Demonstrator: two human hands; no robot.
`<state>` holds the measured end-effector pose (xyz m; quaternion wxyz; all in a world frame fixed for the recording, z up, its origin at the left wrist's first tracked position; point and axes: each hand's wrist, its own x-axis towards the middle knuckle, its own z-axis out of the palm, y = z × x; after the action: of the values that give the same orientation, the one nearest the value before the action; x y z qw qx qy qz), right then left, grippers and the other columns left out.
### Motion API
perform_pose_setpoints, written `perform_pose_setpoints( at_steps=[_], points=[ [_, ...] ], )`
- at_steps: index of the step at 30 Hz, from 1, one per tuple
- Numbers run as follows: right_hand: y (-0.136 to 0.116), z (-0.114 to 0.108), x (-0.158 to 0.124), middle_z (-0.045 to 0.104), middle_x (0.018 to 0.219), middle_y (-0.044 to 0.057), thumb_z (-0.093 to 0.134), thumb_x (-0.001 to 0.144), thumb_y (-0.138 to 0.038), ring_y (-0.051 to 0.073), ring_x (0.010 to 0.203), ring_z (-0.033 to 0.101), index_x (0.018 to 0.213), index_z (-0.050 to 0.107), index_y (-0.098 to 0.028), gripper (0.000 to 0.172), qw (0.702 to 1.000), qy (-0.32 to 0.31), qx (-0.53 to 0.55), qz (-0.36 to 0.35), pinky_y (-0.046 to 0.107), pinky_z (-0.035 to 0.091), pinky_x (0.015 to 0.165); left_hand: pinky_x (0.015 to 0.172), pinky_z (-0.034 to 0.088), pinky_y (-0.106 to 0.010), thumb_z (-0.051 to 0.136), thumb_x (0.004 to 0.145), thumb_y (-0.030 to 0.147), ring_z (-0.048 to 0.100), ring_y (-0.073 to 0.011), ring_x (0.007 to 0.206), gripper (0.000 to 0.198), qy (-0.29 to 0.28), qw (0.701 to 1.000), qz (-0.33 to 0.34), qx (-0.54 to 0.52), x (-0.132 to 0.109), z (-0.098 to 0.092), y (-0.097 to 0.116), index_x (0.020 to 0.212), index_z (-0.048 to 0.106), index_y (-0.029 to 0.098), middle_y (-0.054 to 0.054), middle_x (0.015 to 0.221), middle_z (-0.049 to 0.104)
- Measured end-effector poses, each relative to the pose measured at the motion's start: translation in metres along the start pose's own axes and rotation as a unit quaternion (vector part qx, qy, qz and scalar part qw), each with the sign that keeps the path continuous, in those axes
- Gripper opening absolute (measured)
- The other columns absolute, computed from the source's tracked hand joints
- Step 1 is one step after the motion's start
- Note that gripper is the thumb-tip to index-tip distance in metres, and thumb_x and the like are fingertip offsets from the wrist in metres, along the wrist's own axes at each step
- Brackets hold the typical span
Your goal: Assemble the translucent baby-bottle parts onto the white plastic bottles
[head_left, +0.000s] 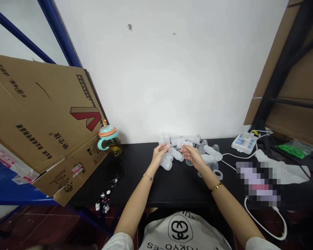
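My left hand (pixel 159 153) is closed in a pinch at the left of a pile of translucent white, bottle-shaped plastic pieces. A small pale bit shows at its fingertips, too small to name. Below it lie white pieces with wide round ends (pixel 166 164). My right hand (pixel 193 155) has its fingers curled together across the pile; what they hold, if anything, I cannot make out. Between the hands a white bottle-shaped piece (pixel 176 154) lies on its side. Clear domed caps (pixel 204 143) and a white ring (pixel 218 174) lie right of my right hand.
On the black table (pixel 135 184), a lidded teapot (pixel 110 139) and a dark phone (pixel 115 170) stand and lie left, by a large cardboard box (pixel 47 114). Right are a power strip (pixel 243 142), white cables, a partly blurred phone (pixel 258 184) and a green-filled bag (pixel 293 149).
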<state>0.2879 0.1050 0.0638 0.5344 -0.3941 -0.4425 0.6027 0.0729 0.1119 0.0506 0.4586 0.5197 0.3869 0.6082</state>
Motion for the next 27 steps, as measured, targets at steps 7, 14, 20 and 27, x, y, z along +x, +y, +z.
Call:
perform_pose_setpoints(
  at_steps=[7,14,20,27],
  points=[
    [-0.0005,0.0041,-0.003,0.077,0.11,0.01,0.08,0.079,-0.035,0.016,0.074,0.069,0.096,0.072,-0.02,0.025,1.0,-0.009,0.003,-0.007,0.021,0.053,0.05,0.097,0.054,-0.041,0.092,0.06,0.027,0.066,-0.0283,0.114,0.058,-0.01,0.999,0.042,0.018,-0.0015,0.0005,-0.0002,0.114,0.074,0.018,-0.012,0.12,0.073],
    [0.0019,0.0034,-0.0011,0.079,0.09,0.012,0.076,0.086,-0.041,0.015,0.063,0.069,0.091,0.071,-0.017,0.026,0.999,-0.032,0.006,0.018,0.023,0.055,0.052,0.097,0.054,-0.042,0.086,0.07,0.037,0.069,-0.0284,0.108,0.048,-0.007,1.0,0.014,0.0,-0.0029,0.0019,0.0035,0.111,0.075,0.015,-0.014,0.11,0.076],
    [0.0049,0.0018,0.0014,0.078,0.091,0.009,0.072,0.088,-0.043,0.013,0.057,0.065,0.099,0.073,-0.018,0.027,1.0,-0.025,0.008,0.005,0.022,0.053,0.047,0.108,0.048,-0.046,0.088,0.067,0.03,0.061,-0.0319,0.127,0.057,-0.004,1.0,0.018,-0.023,-0.0013,0.0011,0.003,0.121,0.072,0.018,-0.014,0.129,0.07],
    [0.004,0.0047,0.0009,0.076,0.108,0.009,0.083,0.075,-0.035,0.013,0.065,0.066,0.1,0.077,-0.019,0.03,1.0,0.003,-0.007,-0.024,0.021,0.051,0.045,0.112,0.046,-0.048,0.09,0.062,0.023,0.059,-0.0327,0.131,0.062,-0.012,0.999,0.028,-0.035,0.0009,0.0001,-0.001,0.121,0.072,0.018,-0.015,0.135,0.067]
  ],
)
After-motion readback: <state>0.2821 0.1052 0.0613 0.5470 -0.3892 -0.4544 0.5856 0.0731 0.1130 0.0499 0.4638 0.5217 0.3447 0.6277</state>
